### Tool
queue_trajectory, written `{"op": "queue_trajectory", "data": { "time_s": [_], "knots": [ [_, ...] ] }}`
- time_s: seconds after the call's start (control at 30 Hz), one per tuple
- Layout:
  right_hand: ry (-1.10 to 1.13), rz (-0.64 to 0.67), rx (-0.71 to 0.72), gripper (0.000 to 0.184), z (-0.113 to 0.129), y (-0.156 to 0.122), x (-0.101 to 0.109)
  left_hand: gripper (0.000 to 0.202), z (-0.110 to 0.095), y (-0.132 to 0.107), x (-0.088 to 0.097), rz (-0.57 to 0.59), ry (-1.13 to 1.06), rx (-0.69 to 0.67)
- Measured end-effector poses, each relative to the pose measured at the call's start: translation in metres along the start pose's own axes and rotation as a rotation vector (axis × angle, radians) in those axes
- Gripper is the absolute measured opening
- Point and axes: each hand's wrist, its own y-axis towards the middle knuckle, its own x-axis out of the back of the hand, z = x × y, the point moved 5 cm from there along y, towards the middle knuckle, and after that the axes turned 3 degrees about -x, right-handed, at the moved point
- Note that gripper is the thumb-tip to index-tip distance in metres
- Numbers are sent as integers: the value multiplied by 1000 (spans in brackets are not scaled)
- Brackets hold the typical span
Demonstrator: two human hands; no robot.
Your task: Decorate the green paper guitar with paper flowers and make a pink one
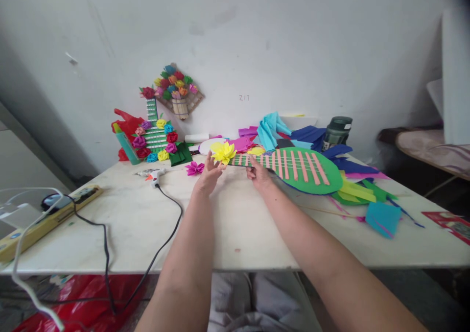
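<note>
A lute-shaped paper craft (286,168) with a green body, pink strips and pale strings lies across the space in front of me. My right hand (259,174) is closed around its narrow neck, thumb on top. At the neck's left end sits a yellow paper flower (224,152). My left hand (210,176) curves around the flower's left and lower side, fingertips against the petals; part of its grip is hidden behind them. Just left of that hand, a magenta paper flower (194,168) lies on the table.
A glue gun (156,176) with a black cord lies at left, near a power strip (55,219). A flower-decorated paper guitar (156,138) and green glue bottle (127,146) stand behind. Coloured crepe paper (273,129), a dark jar (337,132) and a blue paper square (384,219) are right.
</note>
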Motion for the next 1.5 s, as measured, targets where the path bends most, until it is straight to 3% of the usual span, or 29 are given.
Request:
{"op": "queue_trajectory", "data": {
  "time_s": [0.27,0.57,0.77,1.03,1.5],
  "knots": [
    [-19,12,-9,47,-2,1,3,76,3,3,4,69,103,-44],
    [-56,38,-4,47,-2,-1,0,72,3,3,4,66,102,18],
    [-59,37,-6,47,-2,-1,0,67,5,7,12,-16,156,14],
    [-67,49,-19,46,-1,-3,-2,70,-2,11,18,-140,206,-144],
    [-75,98,-24,42,-4,0,0,61,4,9,10,86,232,-49]
  ]
}}
